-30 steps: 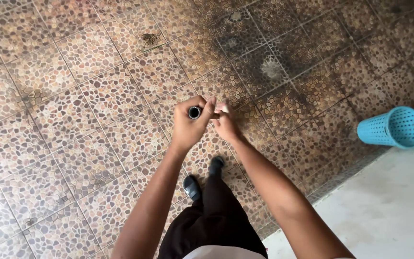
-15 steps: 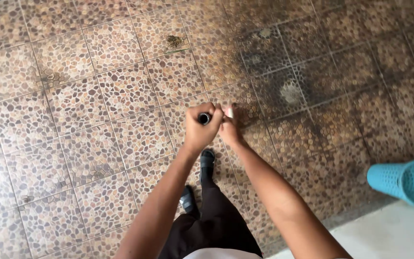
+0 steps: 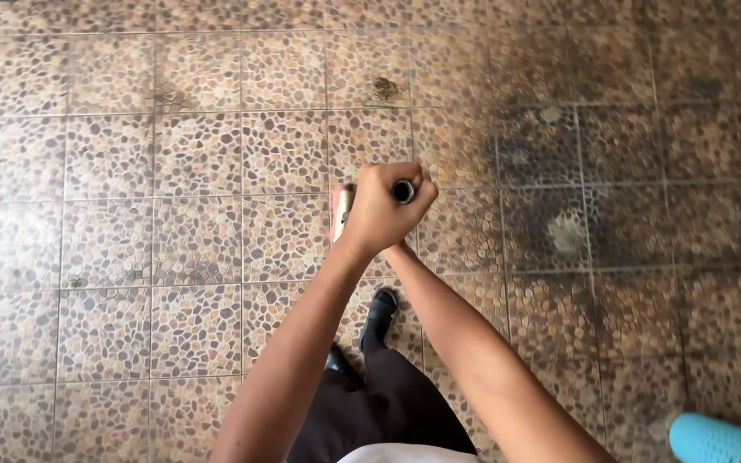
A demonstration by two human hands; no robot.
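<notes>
left hand (image 3: 379, 210) clenched on handle (image 3: 403, 190) | right hand hidden behind left, grip not discernible | tiled floor (image 3: 130, 257) stained | risk: shoe (image 3: 381, 310) slipping if wet

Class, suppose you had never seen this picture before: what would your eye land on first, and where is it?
First, mid-frame, the left hand clenched round a dark hollow handle end, seen end-on, with the right hand largely hidden beneath it. Behind lies the pebble-patterned tiled floor, with a dark sooty stain at upper right. A turquoise perforated basket peeks in at the bottom right corner.
</notes>
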